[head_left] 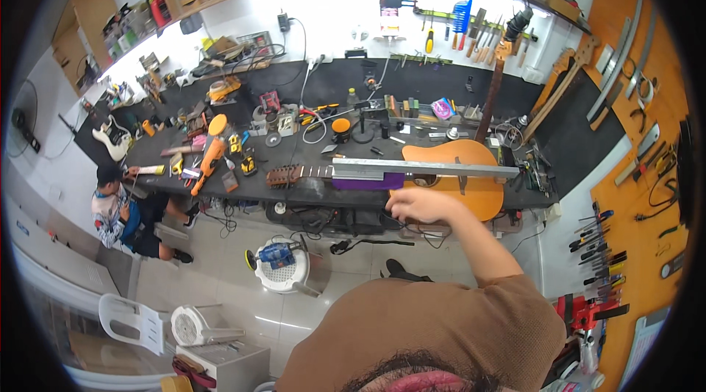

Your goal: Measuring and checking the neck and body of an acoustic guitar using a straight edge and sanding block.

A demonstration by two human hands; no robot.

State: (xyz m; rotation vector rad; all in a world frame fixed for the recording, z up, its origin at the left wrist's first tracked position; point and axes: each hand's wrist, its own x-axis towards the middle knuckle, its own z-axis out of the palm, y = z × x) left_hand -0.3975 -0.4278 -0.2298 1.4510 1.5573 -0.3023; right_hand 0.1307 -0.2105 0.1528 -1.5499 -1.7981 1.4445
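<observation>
An acoustic guitar (482, 197) lies face up along the bench, its headstock (283, 176) to the left and its pale body to the right. A long grey metal bar (456, 168) runs lengthwise over the strings, from the neck past the body. Under its left part is a purple cloth (368, 184) covering much of the neck. My right hand (421, 205) is at the near side of the guitar, beside the cloth's right end. Its fingers are bent together; whatever they hold, if anything, is too small to make out. My left hand does not show.
Tools crowd the dark bench (257, 186), among them an orange power tool (212, 157) and a yellow drill (246, 160). A white stool (283, 278) behind me bears a blue power tool (278, 254). Another person (121, 208) sits at the left. Hand tools hang on the orange wall (625, 186).
</observation>
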